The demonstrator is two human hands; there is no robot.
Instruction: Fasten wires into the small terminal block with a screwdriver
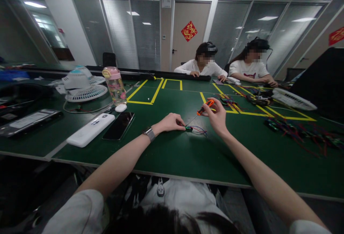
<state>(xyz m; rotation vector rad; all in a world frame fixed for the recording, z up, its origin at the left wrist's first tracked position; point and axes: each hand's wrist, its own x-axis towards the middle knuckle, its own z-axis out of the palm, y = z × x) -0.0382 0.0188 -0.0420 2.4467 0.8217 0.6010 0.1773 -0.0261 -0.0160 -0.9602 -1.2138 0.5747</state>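
My left hand (172, 122) pinches a small green connector block (189, 128) down on the green table (172, 155). Thin red and blue wires (200, 131) trail from the block to the right. My right hand (216, 115) is closed around an orange-handled screwdriver (204, 106), whose thin shaft slants down to the left with its tip at the block. A watch (149, 133) sits on my left wrist.
Left of my hands lie a black phone (119, 125), a white power bank (90, 129), a white mouse (120, 108), a pink-lidded bottle (115, 85) and a white fan (83, 85). Wire bundles (301, 132) lie at right. Two people sit across the table.
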